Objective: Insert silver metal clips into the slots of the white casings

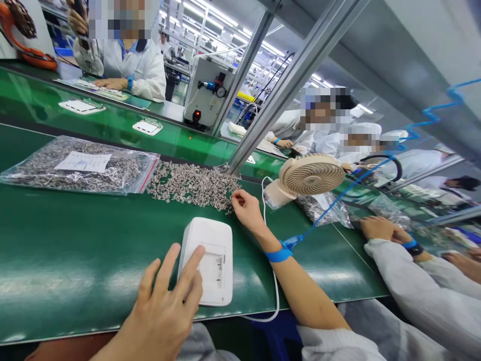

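A white plastic housing (226, 265) lies on the green bench, its recessed compartment facing up with small metal pieces inside. My left hand (165, 296) reaches over its left side, fingers apart, with the index fingertip resting by the recess. Beyond it spreads a loose pile of small silvery metal parts (195, 183). At the pile's right edge is my right hand (248, 210), thumb and fingers curled together in a pinch; whatever is between the fingertips is too small to make out. A blue wrist strap (279, 253) with a coiled cord circles my right wrist.
A clear bag of metal parts (82, 168) lies left of the pile. A beige fan (311, 175) with a white cable (277, 296) stands to the right, near a metal post (263, 115). A co-worker's sleeved arms (406, 276) are at far right. Across the green belt, people work with more housings (148, 127).
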Available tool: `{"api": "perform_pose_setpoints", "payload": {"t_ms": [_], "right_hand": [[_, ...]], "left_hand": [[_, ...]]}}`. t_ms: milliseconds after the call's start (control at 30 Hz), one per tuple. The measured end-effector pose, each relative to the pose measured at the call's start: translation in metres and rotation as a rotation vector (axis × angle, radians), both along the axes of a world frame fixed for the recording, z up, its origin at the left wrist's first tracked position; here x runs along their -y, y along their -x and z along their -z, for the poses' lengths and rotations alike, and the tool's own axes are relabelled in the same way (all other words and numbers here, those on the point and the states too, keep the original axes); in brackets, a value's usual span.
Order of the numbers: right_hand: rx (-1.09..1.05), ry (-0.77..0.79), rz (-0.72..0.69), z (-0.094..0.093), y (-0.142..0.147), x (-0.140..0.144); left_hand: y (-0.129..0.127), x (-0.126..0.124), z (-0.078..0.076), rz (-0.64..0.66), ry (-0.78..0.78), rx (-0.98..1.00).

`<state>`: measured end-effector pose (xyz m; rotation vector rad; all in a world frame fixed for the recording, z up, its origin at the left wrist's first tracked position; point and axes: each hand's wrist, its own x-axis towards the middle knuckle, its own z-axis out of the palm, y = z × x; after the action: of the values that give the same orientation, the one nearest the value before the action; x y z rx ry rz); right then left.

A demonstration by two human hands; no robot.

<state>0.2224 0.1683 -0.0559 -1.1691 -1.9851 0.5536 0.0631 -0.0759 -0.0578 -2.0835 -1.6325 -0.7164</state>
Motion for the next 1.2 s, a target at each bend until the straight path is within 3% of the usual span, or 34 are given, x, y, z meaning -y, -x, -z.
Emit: {"api": "perform_pose_setpoints", "payload": {"t_ms": [167, 333, 600, 967, 1200], "right_hand": [[-0.019, 0.015, -0.075, -0.011, 0.008, 0.023], [-0.055, 0.084, -0.225, -0.02, 0.018, 0.055], [0.03, 0.029, -0.469, -0.03, 0.02, 0.089], [0.175, -0.205, -0.386, -0.023, 0.02, 0.092], [0.167, -0.152, -0.349, -0.022, 0.02, 0.094]], "left_hand": [[-0.027, -0.023, 0.0, -0.235, -0.055, -0.129], [-0.045, -0.037, -0.002, -0.155, 0.041, -0.157], [-0.051, -0.029, -0.009, -0.217, 0.087, -0.245], [-0.051, -0.029, -0.006, -0.236, 0.113, -0.26], [-0.05, -0.033, -0.005, -0.262, 0.132, -0.261]]}}
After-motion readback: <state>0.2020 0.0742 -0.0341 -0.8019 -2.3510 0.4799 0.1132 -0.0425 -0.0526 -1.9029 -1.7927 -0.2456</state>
